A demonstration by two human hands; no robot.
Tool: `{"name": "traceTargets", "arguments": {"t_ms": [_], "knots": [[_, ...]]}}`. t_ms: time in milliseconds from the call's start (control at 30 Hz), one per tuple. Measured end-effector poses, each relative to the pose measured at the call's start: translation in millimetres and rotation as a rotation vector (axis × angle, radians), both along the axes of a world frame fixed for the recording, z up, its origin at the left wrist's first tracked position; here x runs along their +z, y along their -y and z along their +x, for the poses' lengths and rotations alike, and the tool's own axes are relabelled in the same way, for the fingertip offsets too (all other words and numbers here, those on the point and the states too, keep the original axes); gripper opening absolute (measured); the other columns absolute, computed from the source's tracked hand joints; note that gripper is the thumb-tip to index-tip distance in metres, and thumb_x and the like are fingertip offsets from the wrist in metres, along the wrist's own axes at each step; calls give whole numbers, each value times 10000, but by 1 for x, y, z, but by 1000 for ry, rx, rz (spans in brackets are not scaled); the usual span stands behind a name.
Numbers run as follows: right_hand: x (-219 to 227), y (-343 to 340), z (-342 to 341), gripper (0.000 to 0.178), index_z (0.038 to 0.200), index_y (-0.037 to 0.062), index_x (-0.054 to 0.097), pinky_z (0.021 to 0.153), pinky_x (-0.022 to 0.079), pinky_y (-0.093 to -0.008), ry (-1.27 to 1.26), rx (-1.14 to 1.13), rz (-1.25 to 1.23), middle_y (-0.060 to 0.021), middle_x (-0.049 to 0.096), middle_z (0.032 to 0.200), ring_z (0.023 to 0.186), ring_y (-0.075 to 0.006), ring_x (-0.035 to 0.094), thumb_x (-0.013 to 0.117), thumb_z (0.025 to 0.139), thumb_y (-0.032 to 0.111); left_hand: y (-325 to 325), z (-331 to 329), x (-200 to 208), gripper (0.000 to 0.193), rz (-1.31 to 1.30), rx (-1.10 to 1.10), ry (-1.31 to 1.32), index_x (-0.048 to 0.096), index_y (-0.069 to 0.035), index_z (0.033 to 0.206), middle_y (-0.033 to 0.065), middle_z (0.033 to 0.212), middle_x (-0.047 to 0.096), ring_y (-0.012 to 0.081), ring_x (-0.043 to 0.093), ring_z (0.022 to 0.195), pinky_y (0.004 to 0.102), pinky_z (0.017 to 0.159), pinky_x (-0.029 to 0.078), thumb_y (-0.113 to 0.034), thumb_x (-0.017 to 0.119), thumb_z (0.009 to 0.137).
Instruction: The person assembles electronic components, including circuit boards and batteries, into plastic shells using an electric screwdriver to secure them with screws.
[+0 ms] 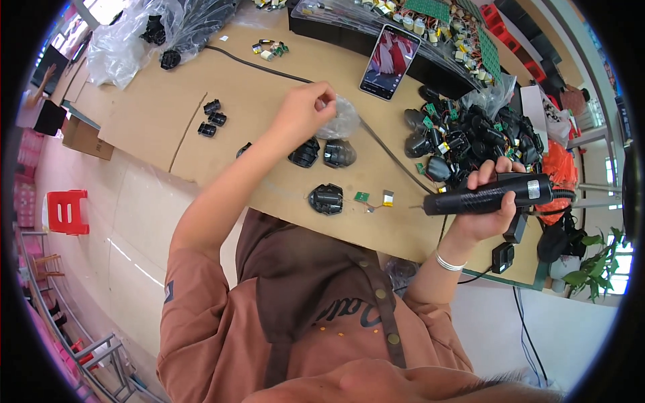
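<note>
Clamping the driver in the right hand, lengthwise across the table, with its bit roughly toward the black shell at left, nearer the left hand. Holding that one curled at clear plastic, farther off; cannot tell whether gripping. Resting the shell on brown table, with a battery between it and bit; beyond, a red stool far left.

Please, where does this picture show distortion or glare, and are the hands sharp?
Head view: the metal pole at right bows near the round black border; head view: bright streaks on the floor, the window at right washed out white; head view: left hand, right hand and black tool look fairly sharp.
</note>
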State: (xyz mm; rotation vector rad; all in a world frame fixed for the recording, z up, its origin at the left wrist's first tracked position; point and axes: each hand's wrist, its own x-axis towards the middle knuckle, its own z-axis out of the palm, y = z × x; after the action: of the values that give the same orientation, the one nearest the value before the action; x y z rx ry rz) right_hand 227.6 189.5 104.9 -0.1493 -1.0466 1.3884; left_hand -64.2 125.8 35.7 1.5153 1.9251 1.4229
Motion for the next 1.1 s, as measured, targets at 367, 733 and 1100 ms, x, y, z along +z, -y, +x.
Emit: {"name": "traceTargets", "arguments": {"t_ms": [367, 733, 1100], "knots": [[14, 45, -48, 548, 1223, 120, 355, 445, 459, -273, -16, -19, 106, -94, 469, 873, 533, -151, 501, 605, 839, 420, 79, 90, -6, 94, -52, -335, 697, 656, -6, 898, -2, 745, 624, 29, 536, 626, 199, 546, 431, -73, 629, 838], [11, 54, -56, 505, 1219, 108, 364, 441, 456, -270, -17, 5, 120, -91, 458, 863, 523, -142, 488, 562, 868, 413, 87, 93, -7, 131, -115, -388, 884, 631, 21, 944, 24, 760, 633, 47, 563, 678, 196, 617, 467, -80, 587, 874], [3, 53, -57, 534, 1249, 101, 349, 459, 460, -283, -43, 45, 137, -110, 460, 885, 548, -165, 502, 583, 862, 385, 93, 85, 6, 201, -181, -334, 787, 590, 18, 1033, 64, 892, 633, 69, 553, 735, 219, 672, 464, -72, 602, 853]]}}
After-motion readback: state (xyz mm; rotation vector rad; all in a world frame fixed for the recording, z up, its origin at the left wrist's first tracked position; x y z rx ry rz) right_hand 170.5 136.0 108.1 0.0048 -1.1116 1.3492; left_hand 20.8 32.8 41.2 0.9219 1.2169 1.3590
